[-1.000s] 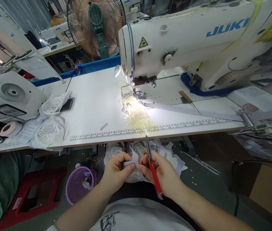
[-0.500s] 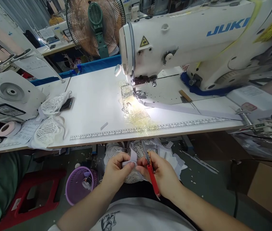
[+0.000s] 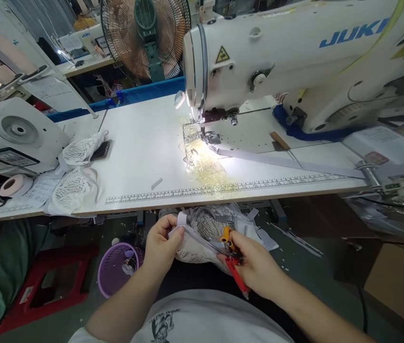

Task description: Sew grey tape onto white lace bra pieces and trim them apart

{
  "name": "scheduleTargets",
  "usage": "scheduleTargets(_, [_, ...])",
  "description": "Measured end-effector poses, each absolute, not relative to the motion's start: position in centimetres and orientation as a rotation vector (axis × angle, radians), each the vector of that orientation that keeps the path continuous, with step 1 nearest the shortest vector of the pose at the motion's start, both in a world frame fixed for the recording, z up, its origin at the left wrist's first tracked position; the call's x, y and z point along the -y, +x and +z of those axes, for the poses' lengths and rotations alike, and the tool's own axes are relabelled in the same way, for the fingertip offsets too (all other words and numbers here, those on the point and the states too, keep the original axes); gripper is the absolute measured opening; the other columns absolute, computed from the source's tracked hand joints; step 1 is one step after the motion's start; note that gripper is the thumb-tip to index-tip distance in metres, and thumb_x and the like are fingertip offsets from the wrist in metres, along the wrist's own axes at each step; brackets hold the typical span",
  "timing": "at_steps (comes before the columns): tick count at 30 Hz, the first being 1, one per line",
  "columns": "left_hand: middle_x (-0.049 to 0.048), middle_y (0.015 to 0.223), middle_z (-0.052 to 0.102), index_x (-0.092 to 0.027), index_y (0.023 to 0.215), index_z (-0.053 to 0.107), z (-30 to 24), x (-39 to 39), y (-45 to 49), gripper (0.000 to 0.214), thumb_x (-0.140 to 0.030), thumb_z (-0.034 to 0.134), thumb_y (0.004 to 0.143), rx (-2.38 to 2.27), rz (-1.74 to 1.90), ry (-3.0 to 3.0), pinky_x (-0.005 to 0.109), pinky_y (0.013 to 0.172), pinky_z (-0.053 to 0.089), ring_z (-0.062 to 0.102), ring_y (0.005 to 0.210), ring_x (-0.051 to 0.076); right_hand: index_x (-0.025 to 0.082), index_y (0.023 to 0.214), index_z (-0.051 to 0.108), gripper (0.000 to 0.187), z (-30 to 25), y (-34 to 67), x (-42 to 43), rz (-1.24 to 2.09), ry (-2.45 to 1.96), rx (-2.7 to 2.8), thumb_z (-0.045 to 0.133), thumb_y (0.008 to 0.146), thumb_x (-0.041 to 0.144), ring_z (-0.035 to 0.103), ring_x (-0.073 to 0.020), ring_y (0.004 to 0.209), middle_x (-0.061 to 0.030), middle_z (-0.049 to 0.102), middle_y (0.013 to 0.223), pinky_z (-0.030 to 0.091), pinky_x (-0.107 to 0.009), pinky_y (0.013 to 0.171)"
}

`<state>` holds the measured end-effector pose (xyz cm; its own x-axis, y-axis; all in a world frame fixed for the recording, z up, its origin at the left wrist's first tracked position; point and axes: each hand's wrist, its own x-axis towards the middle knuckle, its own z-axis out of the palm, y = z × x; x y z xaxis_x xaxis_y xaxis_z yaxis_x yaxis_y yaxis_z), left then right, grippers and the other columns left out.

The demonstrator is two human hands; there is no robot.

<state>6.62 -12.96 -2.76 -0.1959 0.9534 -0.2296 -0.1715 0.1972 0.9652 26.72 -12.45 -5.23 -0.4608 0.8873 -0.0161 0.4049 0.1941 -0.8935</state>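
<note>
My left hand (image 3: 162,245) pinches a white strap end (image 3: 182,218) between thumb and fingers. That strap runs along the edge of a white lace piece (image 3: 192,252), which looks like a bra, over my lap. In my right hand (image 3: 259,262) is a pair of scissors with red and orange handles (image 3: 236,275). Their blades lie beside the fabric edge, pointing left; whether they touch it I cannot tell. More lace pieces (image 3: 211,224) sit under the table edge, partly covered by the held one.
A white sewing machine (image 3: 287,52) stands over the table (image 3: 133,152), its lamp lit. Two lace cups (image 3: 75,190) lie at the left, near another machine (image 3: 19,133). Below are a purple basket (image 3: 107,271) and red stool (image 3: 55,300). A person's green sleeve (image 3: 2,271) shows left.
My left hand has moved left and up slightly with the strap, my right hand right with the scissors. The fabric edge between them is now drawn out in a line.
</note>
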Motion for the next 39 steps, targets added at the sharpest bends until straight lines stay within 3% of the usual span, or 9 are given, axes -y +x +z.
scheduleTargets(4, [-0.0030,0.061,0.055,-0.016,0.069,0.058,-2.5,12.7,6.3,0.024,-0.033,0.073,0.063,-1.344,1.316,0.709,0.019,0.051,0.038,0.048,0.053,0.009,0.022,0.076,0.050,0.014,-5.1,27.9,11.6,1.167,-1.168,2.015,0.052,0.067,0.012,0.057,-0.0159,0.062,-0.0012,0.062,0.074,0.045,-0.025,0.052])
scheduleTargets(9, [-0.0008,0.069,0.065,-0.016,0.070,0.062,-2.1,11.8,5.8,0.026,-0.028,0.079,0.054,-1.339,1.435,0.567,0.020,0.057,0.045,0.057,0.060,0.011,0.023,0.092,0.055,0.028,-5.6,29.4,11.6,0.969,-1.209,1.895,0.049,0.069,0.009,0.062,-0.0195,0.089,-0.0043,0.066,0.100,0.051,-0.028,0.066])
scheduleTargets(18, [0.0006,0.069,0.067,-0.015,0.066,0.061,-1.9,11.5,5.5,0.026,-0.025,0.081,0.053,-1.276,1.380,0.488,0.020,0.055,0.046,0.059,0.058,0.011,0.022,0.091,0.056,0.020,-6.6,28.1,10.2,0.802,-0.967,2.013,0.052,0.074,0.011,0.061,-0.0214,0.097,-0.0072,0.066,0.099,0.050,-0.036,0.081])
scheduleTargets(25, [0.0011,0.067,0.067,-0.015,0.065,0.059,-1.9,11.9,4.7,0.027,-0.023,0.081,0.052,-1.253,1.410,0.417,0.021,0.057,0.047,0.059,0.059,0.012,0.021,0.072,0.054,0.015,-7.3,27.3,10.4,0.621,-0.917,2.175,0.049,0.072,0.008,0.059,-0.0196,0.067,-0.0034,0.061,0.065,0.047,-0.031,0.062])
scheduleTargets(33, [0.0013,0.066,0.066,-0.015,0.065,0.061,-2.1,12.4,3.5,0.027,-0.024,0.082,0.051,-1.170,1.395,0.405,0.022,0.056,0.048,0.059,0.058,0.012,0.021,0.068,0.052,0.007,-4.6,28.7,11.5,0.834,-1.069,2.164,0.052,0.074,0.017,0.050,-0.0127,0.051,0.0006,0.057,0.062,0.039,-0.024,0.048])
scheduleTargets(39, [0.0011,0.065,0.065,-0.015,0.064,0.062,-1.0,13.3,2.1,0.026,-0.023,0.082,0.049,-1.197,1.417,0.430,0.021,0.054,0.048,0.058,0.056,0.012,0.022,0.069,0.054,0.008,-3.5,30.7,11.0,0.874,-1.040,2.226,0.055,0.076,0.021,0.054,-0.0159,0.059,-0.0012,0.057,0.064,0.043,-0.026,0.054])
